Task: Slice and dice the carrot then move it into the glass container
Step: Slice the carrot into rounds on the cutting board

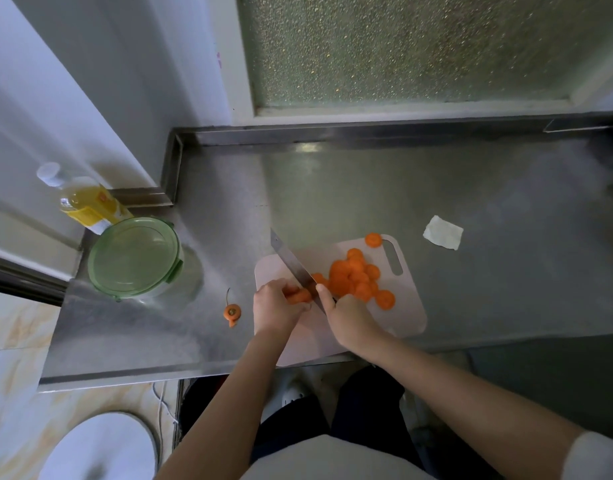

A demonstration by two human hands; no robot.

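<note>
A steel counter [471,188] is carrying a cutting board [405,317], lying under where the left hand [276,306] is gripping the carrot [299,296]. A carrot end [232,311] is sitting just left of that grip, a green-lidded glass container [135,258] is standing farther left, and a folded white sheet [442,232] is lying well right.

Orange carrot slices [355,277] on pale pinkish board [407,306]; green lid [133,256] (translucent); yellow bottle [88,202].

Bare counter [436,174] beyond the cutting board [407,306]; lidded container [135,258] stands left.
</note>
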